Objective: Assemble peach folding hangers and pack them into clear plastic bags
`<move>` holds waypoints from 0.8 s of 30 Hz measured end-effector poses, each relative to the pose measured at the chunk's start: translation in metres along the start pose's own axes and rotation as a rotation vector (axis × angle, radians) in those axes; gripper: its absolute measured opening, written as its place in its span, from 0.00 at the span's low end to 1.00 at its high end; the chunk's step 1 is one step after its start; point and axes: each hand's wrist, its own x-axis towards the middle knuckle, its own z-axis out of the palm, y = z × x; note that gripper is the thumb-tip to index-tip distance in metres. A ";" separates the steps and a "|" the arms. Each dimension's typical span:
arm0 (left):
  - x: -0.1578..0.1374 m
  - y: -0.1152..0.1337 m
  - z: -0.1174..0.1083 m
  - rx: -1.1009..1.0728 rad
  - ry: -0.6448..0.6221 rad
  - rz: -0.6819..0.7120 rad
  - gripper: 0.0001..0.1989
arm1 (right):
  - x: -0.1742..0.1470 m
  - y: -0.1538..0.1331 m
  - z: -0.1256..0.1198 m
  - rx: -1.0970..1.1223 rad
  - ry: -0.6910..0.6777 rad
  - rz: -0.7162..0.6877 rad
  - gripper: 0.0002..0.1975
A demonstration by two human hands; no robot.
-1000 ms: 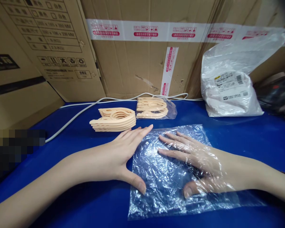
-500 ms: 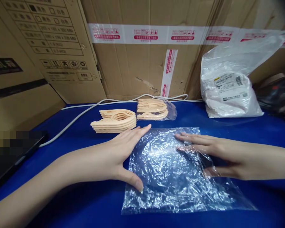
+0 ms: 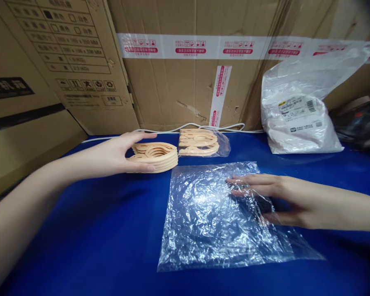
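A stack of peach plastic folding hangers (image 3: 165, 162) lies on the blue tabletop. My left hand (image 3: 117, 154) reaches around its left end, thumb along the near side and fingers past the far edge, the grip still spread. To the right, a flat, crinkled clear plastic bag (image 3: 203, 230) lies in front of me. My right hand (image 3: 274, 193) is at the bag's right side, fingers stretched out and apart; the film seems to cover part of the fingers and thumb. Behind the bag is a second bundle of peach hangers (image 3: 199, 144) in clear wrapping, right beside the loose stack.
Cardboard boxes (image 3: 179, 86) wall off the back and left. A white cable (image 3: 189, 124) runs along the table's rear. At the back right stands a full white plastic bag (image 3: 299, 123) with a label; dark blurred items (image 3: 360, 123) sit beyond it.
My left hand has moved from the clear bag's left edge, left and back to the hanger stack. My right hand stays at the bag, which has shifted slightly.
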 end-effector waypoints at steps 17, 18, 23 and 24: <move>0.006 -0.021 0.002 -0.031 0.065 -0.120 0.36 | 0.003 -0.006 -0.003 0.076 0.093 -0.060 0.12; 0.006 -0.017 0.001 -0.035 0.078 -0.115 0.36 | 0.003 -0.006 -0.003 0.094 0.095 -0.064 0.11; 0.008 0.016 0.003 -0.087 0.155 -0.016 0.35 | 0.000 -0.008 -0.006 0.071 0.113 -0.029 0.09; 0.008 0.024 0.005 -0.094 0.171 0.014 0.34 | -0.001 -0.009 -0.007 0.056 0.110 -0.006 0.09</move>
